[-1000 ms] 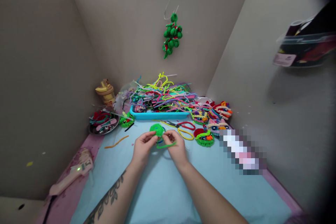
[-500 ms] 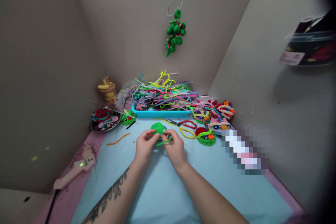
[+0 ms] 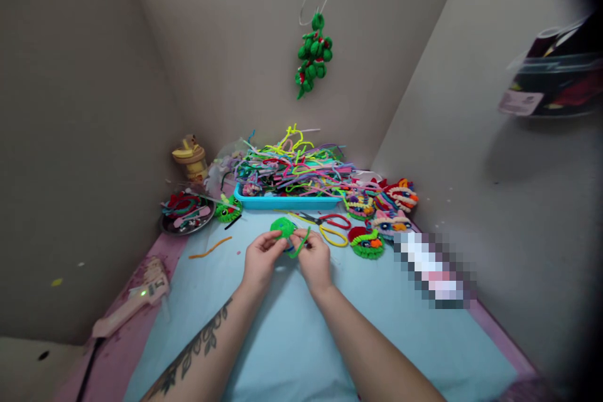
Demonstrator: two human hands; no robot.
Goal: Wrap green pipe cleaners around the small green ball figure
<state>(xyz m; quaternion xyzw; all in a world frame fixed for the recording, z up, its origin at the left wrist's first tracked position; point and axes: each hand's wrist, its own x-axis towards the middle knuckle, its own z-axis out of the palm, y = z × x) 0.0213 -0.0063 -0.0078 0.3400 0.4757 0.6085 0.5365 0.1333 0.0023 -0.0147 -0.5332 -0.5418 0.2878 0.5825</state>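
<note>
Both the left hand (image 3: 260, 259) and right hand (image 3: 315, 259) pinch a green pipe-cleaner coil (image 3: 283, 227) at the mat's (image 3: 292, 339) middle, its loose tail (image 3: 301, 244) unwound. Beyond lie scissors (image 3: 330, 222), finished coils (image 3: 367, 244) far right and a heaped blue tray (image 3: 282, 203); the winding looks partly done.
</note>
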